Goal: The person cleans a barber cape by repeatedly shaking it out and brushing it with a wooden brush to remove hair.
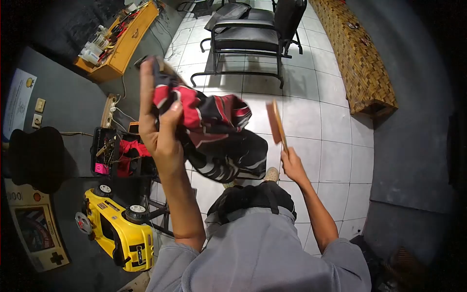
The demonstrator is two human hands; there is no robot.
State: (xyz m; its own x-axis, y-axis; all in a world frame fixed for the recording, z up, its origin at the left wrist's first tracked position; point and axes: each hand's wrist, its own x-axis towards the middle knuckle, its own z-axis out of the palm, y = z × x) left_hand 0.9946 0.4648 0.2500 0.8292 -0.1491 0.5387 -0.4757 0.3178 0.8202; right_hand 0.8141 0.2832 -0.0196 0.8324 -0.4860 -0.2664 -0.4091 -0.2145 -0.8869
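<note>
My left hand (165,129) is raised at the left, one finger stretched upward and the thumb pressed over a bunched red, black and white cloth (214,114). The cloth hangs in folds to the right of that hand, in front of my legs. Its exact kind I cannot make out. In my right hand (294,166) is the handle of a wooden brush (276,124), held upright with its reddish-brown bristle side facing left. A gap of floor separates the brush from the cloth.
A black padded chair (250,36) stands ahead. At upper left is a wooden shelf (121,44) with bottles and tools. A yellow toy car (114,224) and a black crate (100,153) are at left. A woven bench (362,61) runs along the right wall.
</note>
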